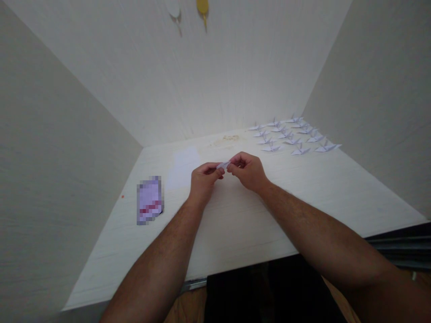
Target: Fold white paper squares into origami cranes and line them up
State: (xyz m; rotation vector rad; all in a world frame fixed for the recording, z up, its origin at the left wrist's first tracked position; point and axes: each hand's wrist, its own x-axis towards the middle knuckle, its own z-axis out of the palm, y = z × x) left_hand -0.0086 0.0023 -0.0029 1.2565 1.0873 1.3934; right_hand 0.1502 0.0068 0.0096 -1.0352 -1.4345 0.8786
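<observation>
A small folded piece of white paper is held above the middle of the white table. My left hand pinches its left side between thumb and fingers. From the other side, the thumb and fingertips of my right hand close on its right end. Most of the paper is covered by my fingers, so its exact folded shape cannot be made out. Behind my left hand lies a flat stack or sheet of white paper. Several white folded paper cranes stand in rows at the back right.
A pixelated purple rectangular object lies at the left, with a small red dot near it. Walls enclose the table at the back and both sides. White and yellow hooks hang on the back wall.
</observation>
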